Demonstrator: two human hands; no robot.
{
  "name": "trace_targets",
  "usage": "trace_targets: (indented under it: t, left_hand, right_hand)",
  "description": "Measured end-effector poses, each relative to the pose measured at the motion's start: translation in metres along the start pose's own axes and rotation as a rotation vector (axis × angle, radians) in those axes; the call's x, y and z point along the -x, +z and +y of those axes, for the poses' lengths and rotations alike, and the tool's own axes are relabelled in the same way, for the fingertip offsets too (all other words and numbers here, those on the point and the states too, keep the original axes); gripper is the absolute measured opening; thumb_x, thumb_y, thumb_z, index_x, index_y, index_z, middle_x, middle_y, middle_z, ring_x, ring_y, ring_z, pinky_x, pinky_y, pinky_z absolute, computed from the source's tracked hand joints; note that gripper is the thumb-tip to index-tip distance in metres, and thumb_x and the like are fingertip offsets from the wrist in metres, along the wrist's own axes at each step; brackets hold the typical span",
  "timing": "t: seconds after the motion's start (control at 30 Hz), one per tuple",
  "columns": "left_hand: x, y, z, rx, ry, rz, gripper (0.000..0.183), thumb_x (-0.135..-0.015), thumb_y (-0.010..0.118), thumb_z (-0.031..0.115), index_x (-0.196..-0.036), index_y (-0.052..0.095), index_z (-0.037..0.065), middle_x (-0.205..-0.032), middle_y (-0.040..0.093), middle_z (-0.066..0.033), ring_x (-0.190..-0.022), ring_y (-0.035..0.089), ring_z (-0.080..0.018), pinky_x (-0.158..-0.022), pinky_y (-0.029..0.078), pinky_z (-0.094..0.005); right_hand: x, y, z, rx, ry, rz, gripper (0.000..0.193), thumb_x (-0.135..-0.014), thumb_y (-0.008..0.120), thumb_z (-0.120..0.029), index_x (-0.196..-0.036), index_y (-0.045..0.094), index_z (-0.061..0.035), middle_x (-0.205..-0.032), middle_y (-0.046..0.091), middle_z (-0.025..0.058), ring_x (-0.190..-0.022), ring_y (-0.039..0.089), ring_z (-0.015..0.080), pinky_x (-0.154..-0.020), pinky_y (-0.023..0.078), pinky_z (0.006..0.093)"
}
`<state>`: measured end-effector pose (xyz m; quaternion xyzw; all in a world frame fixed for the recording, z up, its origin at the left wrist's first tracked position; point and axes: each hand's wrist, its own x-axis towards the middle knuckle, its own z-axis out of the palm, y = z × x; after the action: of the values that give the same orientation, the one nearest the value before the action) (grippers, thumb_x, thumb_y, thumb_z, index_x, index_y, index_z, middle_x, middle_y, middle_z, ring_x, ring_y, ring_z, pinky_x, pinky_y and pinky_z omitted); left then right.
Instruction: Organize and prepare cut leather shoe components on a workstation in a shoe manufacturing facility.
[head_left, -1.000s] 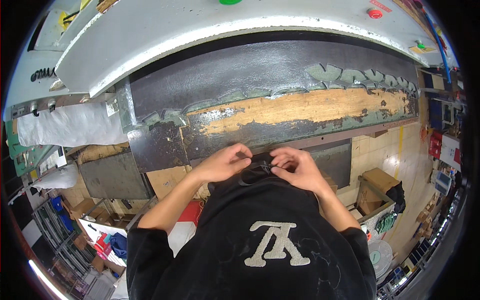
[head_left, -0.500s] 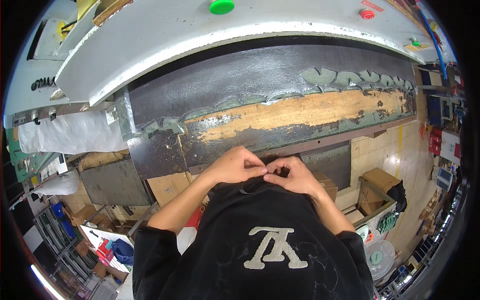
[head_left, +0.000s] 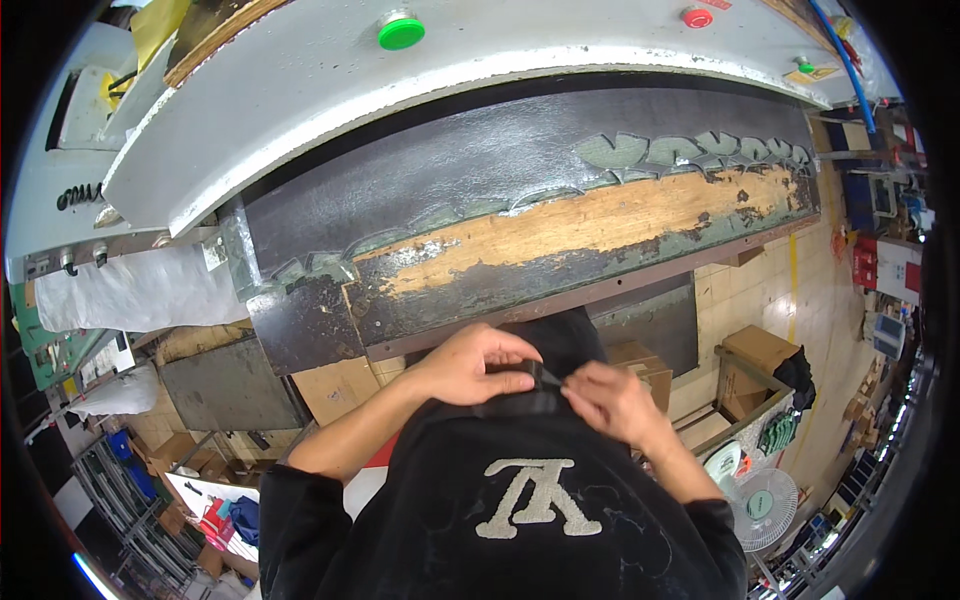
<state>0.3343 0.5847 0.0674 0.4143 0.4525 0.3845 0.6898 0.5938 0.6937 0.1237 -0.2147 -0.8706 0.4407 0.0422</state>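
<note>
Close to my black shirt (head_left: 470, 450), in front of the machine bed, my left hand (head_left: 468, 365) is closed, thumb and fingers around a small black roll-like thing (head_left: 536, 374). Its exact kind is hard to make out against the dark clothing. My right hand (head_left: 615, 402) is just to its right, fingers pinched together at a short dark strip that runs from the black thing. Part of that strip is hidden by the fingertips.
Ahead lies a worn machine bed (head_left: 560, 225) with bare wood and torn green-grey covering. Above it, a pale machine front carries a green button (head_left: 402, 33) and a red button (head_left: 697, 17). Cardboard boxes (head_left: 760, 355) and a fan (head_left: 765, 503) stand to the right.
My hands have come apart slightly, the right one shifting right and down. The black thing and its strip now show between them. The view has turned a little.
</note>
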Motion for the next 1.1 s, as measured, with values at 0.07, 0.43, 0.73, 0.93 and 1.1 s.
trace_targets:
  t: [0.07, 0.43, 0.73, 0.93, 1.1]
  left_hand:
    - [0.003, 0.005, 0.019, 0.058, -0.017, -0.114, 0.032, -0.096, 0.077, -0.001, -0.127, 0.071, -0.004, -0.106, 0.072, -0.0048, -0.096, 0.065, -0.0094, -0.084, 0.053, -0.0281]
    - [-0.004, -0.001, -0.004, 0.318, 0.023, 0.234, 0.032, -0.102, 0.072, 0.001, -0.132, 0.068, -0.007, -0.113, 0.075, -0.0058, -0.103, 0.067, -0.0089, -0.091, 0.055, -0.0254]
    - [0.000, 0.008, -0.010, 0.343, -0.016, 0.341, 0.033, -0.099, 0.077, 0.007, -0.130, 0.071, -0.003, -0.101, 0.075, -0.0024, -0.089, 0.067, -0.0073, -0.076, 0.055, -0.0243]
    - [-0.001, 0.003, -0.003, 0.327, -0.157, 0.250, 0.031, -0.097, 0.081, 0.011, -0.126, 0.075, 0.000, -0.098, 0.076, -0.0042, -0.073, 0.063, -0.0062, -0.063, 0.051, -0.0233]
    - [-0.006, 0.001, -0.007, 0.264, -0.215, 0.234, 0.033, -0.097, 0.083, 0.016, -0.124, 0.075, -0.002, -0.103, 0.078, -0.0066, -0.081, 0.067, -0.0086, -0.070, 0.055, -0.0258]
  right_hand:
    - [0.016, -0.010, -0.025, 0.028, 0.002, 0.046, 0.016, -0.092, 0.080, -0.009, -0.104, 0.075, 0.0001, -0.095, 0.071, 0.0116, -0.076, 0.073, 0.0307, -0.066, 0.061, 0.0405]
    - [-0.039, 0.034, 0.010, 0.139, -0.145, 0.347, 0.022, -0.090, 0.077, 0.001, -0.110, 0.073, 0.0079, -0.101, 0.075, 0.0198, -0.083, 0.077, 0.0330, -0.071, 0.064, 0.0383]
    - [-0.043, 0.046, 0.008, 0.134, -0.105, 0.412, 0.032, -0.084, 0.075, 0.007, -0.116, 0.075, 0.0020, -0.105, 0.077, 0.0164, -0.085, 0.078, 0.0313, -0.071, 0.064, 0.0372]
    - [-0.042, 0.050, 0.008, 0.082, -0.108, 0.352, 0.022, -0.085, 0.075, 0.006, -0.107, 0.076, 0.0013, -0.103, 0.078, 0.0154, -0.083, 0.078, 0.0309, -0.069, 0.064, 0.0366]
    - [-0.045, 0.057, 0.008, -0.019, 0.000, 0.464, 0.011, -0.088, 0.078, 0.001, -0.099, 0.078, 0.0010, -0.095, 0.079, 0.0142, -0.081, 0.078, 0.0309, -0.069, 0.063, 0.0368]
